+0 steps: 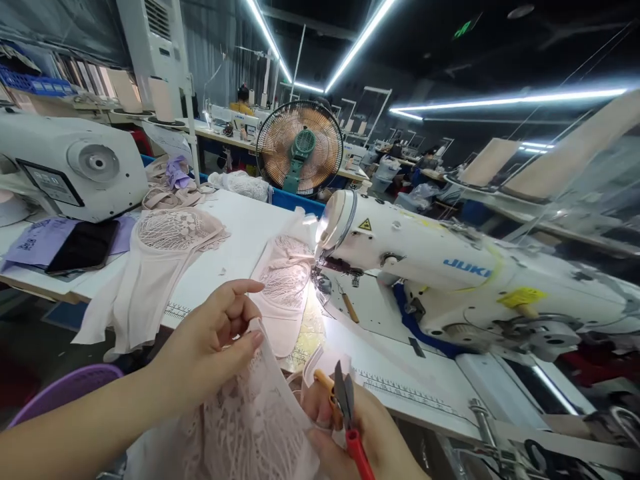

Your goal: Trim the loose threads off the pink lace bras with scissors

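My left hand (220,340) pinches the top edge of a pale pink lace garment (255,413) at the lower middle. Close by on the right, my right hand (350,427) is closed around small scissors with red and orange handles (345,400), blades pointing up, its fingers against the garment's edge. Another part of pink lace fabric (283,287) lies under the lit needle area of the white sewing machine (430,247). Whether it joins the held piece I cannot tell. A further lace piece (170,233) hangs over the table's front edge at the left.
A wooden-handled tool (349,305) rests on the machine bed. At the left are a second machine (75,167) and a black phone (85,247). A fan (300,147) stands behind the white table (240,220); a purple bin (65,393) is at lower left.
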A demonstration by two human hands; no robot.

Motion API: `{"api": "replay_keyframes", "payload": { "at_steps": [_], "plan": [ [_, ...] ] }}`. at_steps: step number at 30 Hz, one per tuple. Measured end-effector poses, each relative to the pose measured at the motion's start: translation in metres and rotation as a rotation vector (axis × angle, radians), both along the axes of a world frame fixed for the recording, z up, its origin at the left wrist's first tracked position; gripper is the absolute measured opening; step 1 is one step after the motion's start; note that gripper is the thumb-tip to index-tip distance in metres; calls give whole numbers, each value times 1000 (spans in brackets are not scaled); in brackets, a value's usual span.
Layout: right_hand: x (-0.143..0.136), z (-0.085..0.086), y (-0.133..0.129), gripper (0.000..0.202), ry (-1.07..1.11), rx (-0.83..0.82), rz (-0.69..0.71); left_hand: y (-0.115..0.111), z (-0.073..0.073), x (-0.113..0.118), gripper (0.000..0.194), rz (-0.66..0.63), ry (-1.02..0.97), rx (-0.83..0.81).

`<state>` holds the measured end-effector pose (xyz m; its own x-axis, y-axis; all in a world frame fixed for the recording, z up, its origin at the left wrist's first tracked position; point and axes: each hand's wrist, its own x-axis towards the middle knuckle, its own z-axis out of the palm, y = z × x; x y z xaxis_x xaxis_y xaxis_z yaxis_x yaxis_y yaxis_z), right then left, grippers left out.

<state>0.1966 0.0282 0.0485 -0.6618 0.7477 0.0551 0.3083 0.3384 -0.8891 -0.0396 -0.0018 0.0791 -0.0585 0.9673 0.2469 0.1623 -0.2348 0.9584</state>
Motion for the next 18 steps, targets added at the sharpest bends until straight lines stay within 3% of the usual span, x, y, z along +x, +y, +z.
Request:
{"api": "replay_keyframes", "payload": {
  "at_steps": [6, 9, 12, 14, 18],
  "plan": [
    [6, -5, 3, 18, -35, -78, -56, 2, -5, 11, 44, 39, 191, 52],
    [6, -8, 5, 20, -39, -92, -83, 5, -1, 11, 39, 52, 198, -22],
    [9, -11, 4, 20, -11, -88, -48, 12, 1, 0, 23, -147, 112, -271],
    [11, -12, 3, 19, -3, -74, -25, 17, -1, -11, 23, -275, 11, -434],
    [14, -12, 1, 19, -11, -36, -5, 24, -7, -31, 27, -351, -199, -553]
  ]
}}
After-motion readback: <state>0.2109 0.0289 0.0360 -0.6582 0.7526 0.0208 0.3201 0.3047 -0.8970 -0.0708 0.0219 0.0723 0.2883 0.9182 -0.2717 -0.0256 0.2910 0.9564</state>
